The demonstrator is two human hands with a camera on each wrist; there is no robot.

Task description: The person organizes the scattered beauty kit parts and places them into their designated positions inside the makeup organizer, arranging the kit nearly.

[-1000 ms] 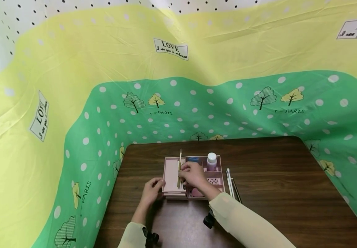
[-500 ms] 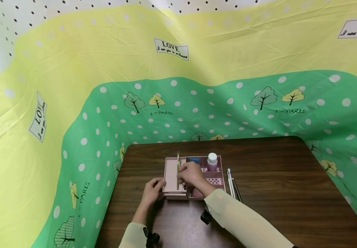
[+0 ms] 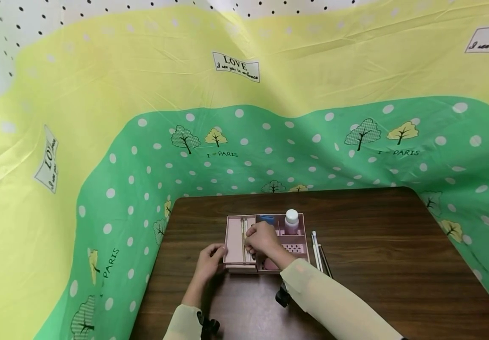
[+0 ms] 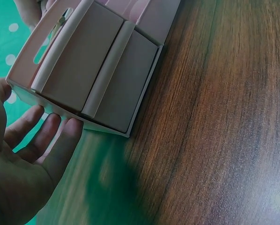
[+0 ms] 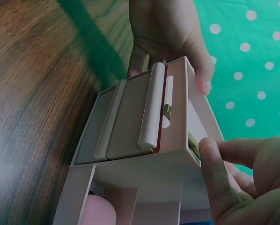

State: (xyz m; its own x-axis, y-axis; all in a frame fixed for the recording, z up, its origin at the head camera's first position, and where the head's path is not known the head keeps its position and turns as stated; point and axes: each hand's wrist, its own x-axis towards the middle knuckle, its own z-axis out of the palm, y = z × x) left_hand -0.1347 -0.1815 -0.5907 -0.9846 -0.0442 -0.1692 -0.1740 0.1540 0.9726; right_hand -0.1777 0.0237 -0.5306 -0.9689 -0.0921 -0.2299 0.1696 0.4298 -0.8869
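A pink desk organizer [image 3: 234, 241] with drawers below and a shallow top tray stands on the table. My left hand [image 3: 208, 260] rests against its left side, fingertips on the side wall and thumb at the top edge; in the left wrist view the fingers [image 4: 65, 140] are nearly straight. My right hand [image 3: 263, 237] is over the tray, thumb and forefinger pinching a gold-handled makeup brush [image 3: 243, 231] that lies lengthwise in it. Beside that brush is a second slim, pale-tipped brush [image 3: 246, 226]. In the right wrist view, a gold end shows through the tray's front slot [image 5: 167, 110].
The organizer's right compartments hold a white-capped bottle [image 3: 291, 223], a blue item [image 3: 267, 219] and a round pink item [image 3: 270, 264]. White brushes [image 3: 315, 250] and a dark stick [image 3: 325, 259] lie on the table to the right. A patterned cloth [image 3: 291, 156] surrounds the table.
The gold-handled brush, held at a slant with its tip past the tray's back edge earlier, has come down and now lies inside the tray. The left hand stays at the organizer's side.
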